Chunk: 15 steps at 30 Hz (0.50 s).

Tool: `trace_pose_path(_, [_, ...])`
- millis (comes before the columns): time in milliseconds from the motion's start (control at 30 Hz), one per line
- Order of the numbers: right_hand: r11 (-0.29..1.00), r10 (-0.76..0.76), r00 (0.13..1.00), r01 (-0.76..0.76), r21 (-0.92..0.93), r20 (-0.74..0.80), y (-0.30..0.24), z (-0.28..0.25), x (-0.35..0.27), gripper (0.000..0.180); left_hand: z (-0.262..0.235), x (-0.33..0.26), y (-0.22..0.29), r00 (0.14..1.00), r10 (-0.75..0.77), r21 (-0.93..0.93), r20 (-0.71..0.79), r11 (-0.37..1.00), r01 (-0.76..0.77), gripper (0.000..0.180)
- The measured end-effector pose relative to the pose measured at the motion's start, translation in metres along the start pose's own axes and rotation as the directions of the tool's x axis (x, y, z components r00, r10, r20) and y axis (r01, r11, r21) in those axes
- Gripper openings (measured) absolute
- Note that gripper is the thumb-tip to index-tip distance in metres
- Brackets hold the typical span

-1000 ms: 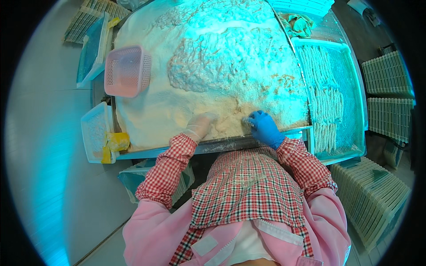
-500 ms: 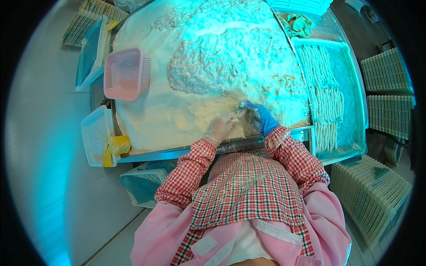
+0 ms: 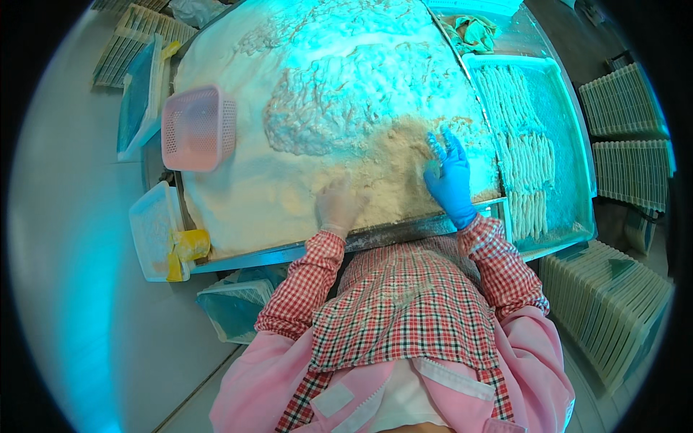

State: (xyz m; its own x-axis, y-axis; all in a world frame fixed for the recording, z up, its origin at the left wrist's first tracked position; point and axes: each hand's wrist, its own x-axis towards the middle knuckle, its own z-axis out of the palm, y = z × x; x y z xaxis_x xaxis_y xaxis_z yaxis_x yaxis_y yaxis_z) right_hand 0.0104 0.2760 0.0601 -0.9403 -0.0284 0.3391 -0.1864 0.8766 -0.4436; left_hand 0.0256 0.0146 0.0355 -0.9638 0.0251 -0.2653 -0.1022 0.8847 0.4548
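Note:
My left hand [image 3: 340, 206], in a thin clear glove, rests on the pale powder [image 3: 267, 198] near the table's front edge, fingers loosely spread. To its right, my blue-gloved right hand [image 3: 450, 182] is over the powder with fingers stretched and thumb apart. Nothing shows in either hand. Beyond them lies a lumpy, wet-looking heap of whitish pieces [image 3: 325, 108], partly dusted with the powder. On the right, a shallow tray [image 3: 567, 115] holds rows of coated pale strips [image 3: 527, 162].
A pink perforated basket [image 3: 227, 133] sits on the table's left side. Beside that edge are a white tub [image 3: 155, 234] and a yellow object [image 3: 192, 245]. Stacked slatted trays [image 3: 603, 310] stand at the right; a crumpled green cloth [image 3: 476, 32] lies at the back right.
My hands, close together before, have moved apart: the left to the left, the right to the right and farther forward. Their fingers have opened out. The view has shifted slightly.

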Motion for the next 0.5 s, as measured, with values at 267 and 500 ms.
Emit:
trace_pose_path(267, [-0.534,-0.008,0.353,-0.792,0.294,0.936,-0.043,0.050,-0.042,0.032,0.029,-0.032,0.038,0.956,0.222,-0.209,-0.194,0.942,-0.262,0.035])
trace_pose_path(500, [-0.615,0.103,0.487,-0.654,0.440,0.867,-0.073,0.058,-0.044,0.056,0.022,-0.014,0.084,0.856,0.267,-0.209,-0.443,0.898,-0.388,0.049])
